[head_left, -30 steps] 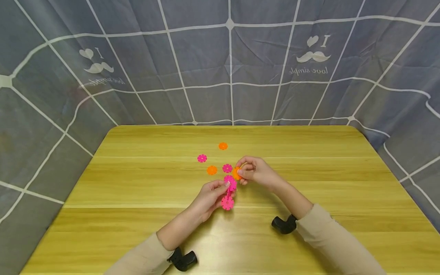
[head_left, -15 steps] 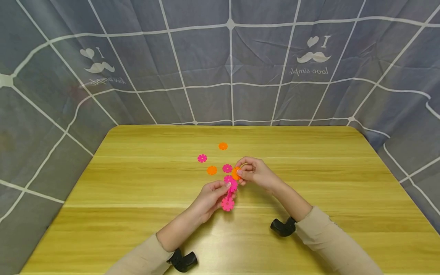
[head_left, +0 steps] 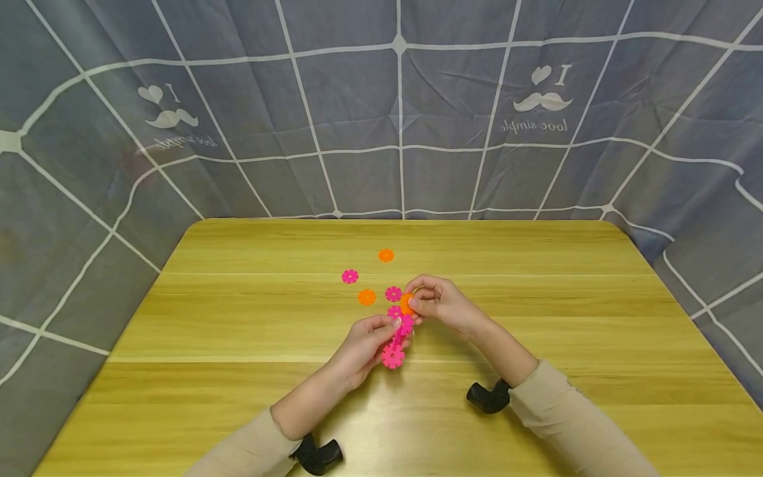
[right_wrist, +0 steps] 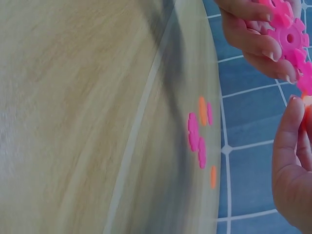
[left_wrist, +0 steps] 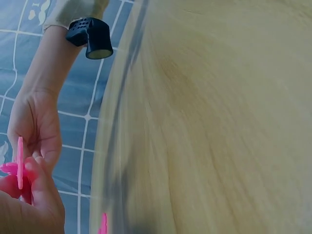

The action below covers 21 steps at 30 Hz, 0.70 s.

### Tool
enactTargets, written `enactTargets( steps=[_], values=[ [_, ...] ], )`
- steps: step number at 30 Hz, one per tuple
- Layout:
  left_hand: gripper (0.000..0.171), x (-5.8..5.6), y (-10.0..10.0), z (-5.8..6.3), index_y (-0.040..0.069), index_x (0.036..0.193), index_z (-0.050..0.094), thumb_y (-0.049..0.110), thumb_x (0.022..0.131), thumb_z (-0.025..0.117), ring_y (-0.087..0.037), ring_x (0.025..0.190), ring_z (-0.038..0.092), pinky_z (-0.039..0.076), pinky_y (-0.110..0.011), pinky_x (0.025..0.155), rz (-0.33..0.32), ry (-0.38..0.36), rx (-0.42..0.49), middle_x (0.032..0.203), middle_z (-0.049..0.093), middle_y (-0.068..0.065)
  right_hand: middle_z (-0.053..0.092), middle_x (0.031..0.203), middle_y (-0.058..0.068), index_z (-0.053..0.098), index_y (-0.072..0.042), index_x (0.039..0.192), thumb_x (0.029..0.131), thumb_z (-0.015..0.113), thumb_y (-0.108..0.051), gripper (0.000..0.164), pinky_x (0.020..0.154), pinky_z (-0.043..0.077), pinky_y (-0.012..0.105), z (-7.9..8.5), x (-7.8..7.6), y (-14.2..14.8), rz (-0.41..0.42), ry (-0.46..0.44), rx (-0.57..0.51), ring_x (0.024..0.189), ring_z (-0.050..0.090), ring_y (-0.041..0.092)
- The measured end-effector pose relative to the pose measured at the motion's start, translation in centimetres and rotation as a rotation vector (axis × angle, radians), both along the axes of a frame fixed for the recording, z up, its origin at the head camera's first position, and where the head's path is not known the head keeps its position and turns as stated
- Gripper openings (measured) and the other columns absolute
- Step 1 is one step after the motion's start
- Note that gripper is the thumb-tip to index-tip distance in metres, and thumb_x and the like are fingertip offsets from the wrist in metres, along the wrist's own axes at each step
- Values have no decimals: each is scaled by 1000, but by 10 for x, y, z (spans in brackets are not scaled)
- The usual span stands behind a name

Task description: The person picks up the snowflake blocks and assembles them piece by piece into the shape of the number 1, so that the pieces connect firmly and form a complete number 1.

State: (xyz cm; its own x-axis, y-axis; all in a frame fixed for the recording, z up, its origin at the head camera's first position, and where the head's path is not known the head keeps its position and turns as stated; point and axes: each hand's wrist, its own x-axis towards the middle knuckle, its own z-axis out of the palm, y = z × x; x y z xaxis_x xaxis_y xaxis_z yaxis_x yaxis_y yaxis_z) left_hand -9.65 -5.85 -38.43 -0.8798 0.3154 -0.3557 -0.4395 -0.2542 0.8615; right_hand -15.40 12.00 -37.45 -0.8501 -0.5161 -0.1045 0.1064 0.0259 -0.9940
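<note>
"Hands first: report the state of each."

"Left hand (head_left: 371, 339) grips the pink disc assembly (head_left: 393, 356), thumb pressed over it; right hand (head_left: 442, 303) pinches the orange disc (head_left: 405, 307) between thumb and fingers. Both grips are closed, and both parts are raised above the table (head_left: 536, 278)."

"What has just changed?"

"The orange disc is shifted toward the assembly. It now sits at the rim of the uppermost pink disc in the left hand."

"Meaning for the work?"

"Judged from this, the parts are at the alignment stage. In the right wrist view the edges appear to meet; whether the slots engage, I cannot tell."

"Compare with the frame one second earlier."

"There, a narrow gap separates the orange disc from the assembly; now the two overlap in the head view. Grips are unchanged. Five loose discs keep their places beyond the hands: the near pink disc (head_left: 395, 311), the middle pink disc (head_left: 393, 293), the far pink disc (head_left: 350, 276), the near orange piece (head_left: 366, 297) and the far orange piece (head_left: 386, 255)."
</note>
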Motion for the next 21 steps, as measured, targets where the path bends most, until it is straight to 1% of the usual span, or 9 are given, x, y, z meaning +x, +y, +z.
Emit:
enactTargets(
  steps=[3,8,11,16,21],
  values=[
    [15,1,1,0,-9,100,56,4,95,50,-10,68,65,55,-21,65,28,14,-10,81,67,-5,60,77,4,49,11,105,92,51,6,14,62,51,21,-1,1,-2,7,35,-11,62,55,12],
    [15,4,3,2,-9,99,57,4,95,51,-9,66,65,55,-21,62,83,28,-40,78,68,-6,59,74,4,48,15,98,90,50,10,9,58,51,20,1,4,-5,14,152,-26,60,56,11],
    [15,5,4,5,-10,98,57,3,94,52,-9,65,65,55,-21,60,107,29,-51,76,67,-6,59,74,4,49,14,95,89,51,12,7,56,52,21,3,6,-7,13,202,-29,59,56,13],
    [15,7,4,12,-10,98,57,3,93,53,-10,65,65,55,-22,59,118,13,-56,77,67,-6,59,74,7,52,10,92,88,51,13,4,55,51,22,7,9,-11,16,226,-37,58,54,13],
    [10,7,3,15,-8,95,58,1,92,53,-11,66,66,55,-23,60,120,-13,-44,78,67,-5,59,73,7,52,9,90,88,50,14,6,55,50,20,7,10,-13,22,229,-61,58,54,12]
  ],
)
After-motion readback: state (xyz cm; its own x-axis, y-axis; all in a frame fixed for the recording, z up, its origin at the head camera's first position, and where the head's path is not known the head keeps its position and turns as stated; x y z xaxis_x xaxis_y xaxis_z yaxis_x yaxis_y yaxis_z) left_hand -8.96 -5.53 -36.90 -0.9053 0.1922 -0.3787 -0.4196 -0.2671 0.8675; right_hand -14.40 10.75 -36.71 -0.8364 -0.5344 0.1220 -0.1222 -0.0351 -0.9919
